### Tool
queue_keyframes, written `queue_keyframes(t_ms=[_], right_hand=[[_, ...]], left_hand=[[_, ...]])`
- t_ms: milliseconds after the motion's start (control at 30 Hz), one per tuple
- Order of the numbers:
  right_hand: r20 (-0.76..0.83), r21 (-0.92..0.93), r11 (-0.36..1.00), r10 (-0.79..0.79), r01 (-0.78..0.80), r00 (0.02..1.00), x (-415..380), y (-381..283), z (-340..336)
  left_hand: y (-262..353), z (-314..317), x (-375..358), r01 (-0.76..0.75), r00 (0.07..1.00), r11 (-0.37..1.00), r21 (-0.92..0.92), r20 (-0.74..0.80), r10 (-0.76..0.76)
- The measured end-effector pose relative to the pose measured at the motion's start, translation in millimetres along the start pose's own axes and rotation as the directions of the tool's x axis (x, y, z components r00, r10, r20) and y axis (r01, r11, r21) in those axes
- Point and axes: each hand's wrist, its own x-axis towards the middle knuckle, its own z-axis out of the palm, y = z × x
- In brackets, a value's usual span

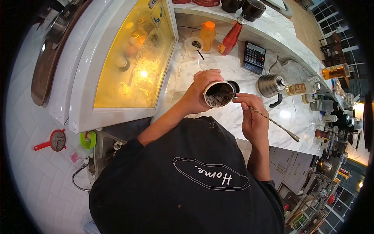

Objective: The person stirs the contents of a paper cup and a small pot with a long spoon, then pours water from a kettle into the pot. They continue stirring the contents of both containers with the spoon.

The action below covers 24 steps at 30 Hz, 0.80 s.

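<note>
My left hand (200,93) is wrapped round a round container (219,94), tilted so its mouth faces the camera. Dark, grainy contents with a pale patch show inside it. A black rim or lid edge stands at its right side. My right hand (254,121) pinches a long twisted-stem spoon (272,121) close to the container's mouth. The spoon's far end points down and right over the marble counter; its tip at the container is mostly hidden by my fingers.
An open glass-fronted door (134,58) stands at the left. Along the counter (230,124) are a red bottle (230,39), an orange-capped bottle (207,36), a plastic cup (193,45), a calculator (254,57), a steel kettle (270,85) and a clear bottle (302,88).
</note>
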Motion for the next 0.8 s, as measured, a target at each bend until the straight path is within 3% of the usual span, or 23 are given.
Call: queue_keyframes(t_ms=[300, 800], right_hand=[[-0.048, 0.153, 0.979, 0.145, -0.136, 0.988, -1.2, 0.4, 3.9], [-0.34, 0.198, 0.979, 0.122, -0.056, 0.933, -12.1, 7.7, 35.5]], left_hand=[[-4.2, -0.2, -2.2, -0.039, 0.999, 0.993, -0.11, -0.033, 0.036], [4.9, 10.7, 4.9, -0.045, 0.988, 0.987, -0.154, -0.15, 0.022]])
